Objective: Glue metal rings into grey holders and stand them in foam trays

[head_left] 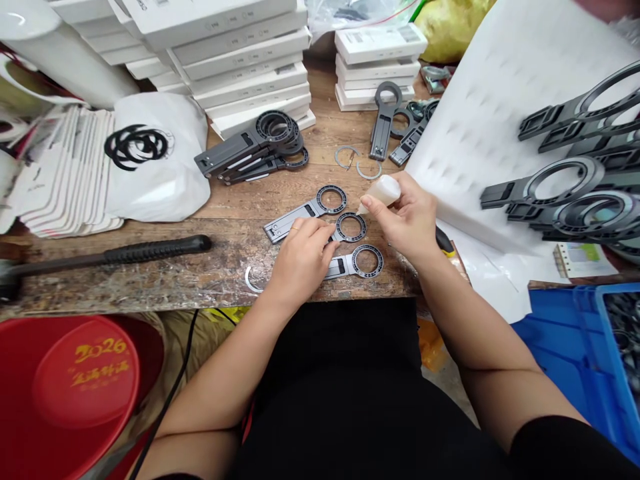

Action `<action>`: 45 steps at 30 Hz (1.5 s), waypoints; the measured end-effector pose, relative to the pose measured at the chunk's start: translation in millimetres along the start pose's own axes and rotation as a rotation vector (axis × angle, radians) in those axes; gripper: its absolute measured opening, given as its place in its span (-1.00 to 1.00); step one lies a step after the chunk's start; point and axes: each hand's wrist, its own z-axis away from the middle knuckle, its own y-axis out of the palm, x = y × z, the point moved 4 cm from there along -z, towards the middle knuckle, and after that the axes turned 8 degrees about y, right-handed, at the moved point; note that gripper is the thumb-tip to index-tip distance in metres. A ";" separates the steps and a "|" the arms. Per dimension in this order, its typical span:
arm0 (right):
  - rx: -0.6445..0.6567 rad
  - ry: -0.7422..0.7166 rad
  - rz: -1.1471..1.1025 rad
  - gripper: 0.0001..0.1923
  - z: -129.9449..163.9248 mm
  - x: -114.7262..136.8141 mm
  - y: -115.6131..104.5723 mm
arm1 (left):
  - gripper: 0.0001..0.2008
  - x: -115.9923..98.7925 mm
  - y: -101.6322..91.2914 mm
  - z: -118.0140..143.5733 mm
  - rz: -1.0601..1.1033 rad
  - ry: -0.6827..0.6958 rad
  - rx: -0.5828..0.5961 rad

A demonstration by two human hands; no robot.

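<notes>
My right hand (pixel 411 217) is closed around a small whitish squeeze bottle (pixel 386 191). The bottle is tilted, its narrow tip down at the ring of a grey ring-ended bracket (pixel 341 233). With fingers closed, my left hand (pixel 306 257) grips this middle bracket and hides most of its arm. Beyond it lies a second ring-ended bracket (pixel 290 221), and nearer to me a third bracket (pixel 345 265), partly under my left hand. A thin white curved strip (pixel 249 280) rests at the table's front edge. Two thin metal rings (pixel 369 176) lie behind the bottle.
White boxes (pixel 250 67) are stacked at the back. Stacked brackets (pixel 240 150) and a white bag (pixel 160 187) with black rings stand left, near a black-handled hammer (pixel 157 250). More brackets (pixel 540 183) rest on white foam (pixel 480 120) at right. A blue crate (pixel 555 360) and red bucket (pixel 30 400) flank me.
</notes>
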 end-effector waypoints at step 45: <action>0.038 0.261 -0.471 -0.54 14.3 6.3 -1.0 | -0.74 0.8 -26.8 -15.4 -0.048 -0.066 0.071</action>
